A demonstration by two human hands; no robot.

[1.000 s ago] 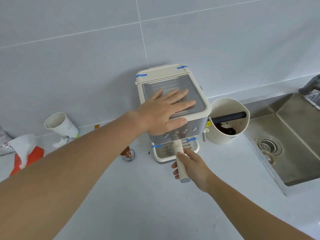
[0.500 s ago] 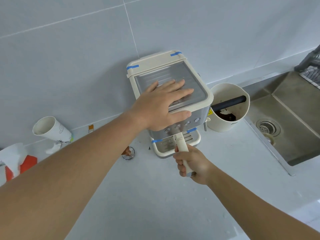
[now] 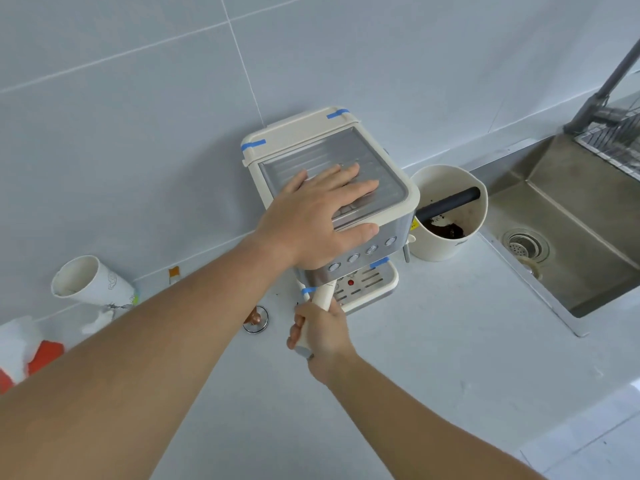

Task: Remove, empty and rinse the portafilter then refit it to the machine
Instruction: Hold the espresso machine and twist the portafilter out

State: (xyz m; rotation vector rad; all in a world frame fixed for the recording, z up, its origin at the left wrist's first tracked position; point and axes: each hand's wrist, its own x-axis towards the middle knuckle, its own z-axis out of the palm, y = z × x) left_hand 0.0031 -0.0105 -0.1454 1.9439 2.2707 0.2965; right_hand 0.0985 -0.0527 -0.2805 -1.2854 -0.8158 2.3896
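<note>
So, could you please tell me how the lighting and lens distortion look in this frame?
Head view: soft, even light, no harsh glare; only a faint shadow beside the espresso machine; wide-angle lens bows the wall tile lines and enlarges the left forearm; centre sharp.

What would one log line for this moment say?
left hand: flat on machine | right hand: grips portafilter handle | portafilter: in machine

Bright, even daylight — soft shadows, wide-angle bending at edges.

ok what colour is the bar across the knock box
Black bar, on the cream knock box; head view.
</note>
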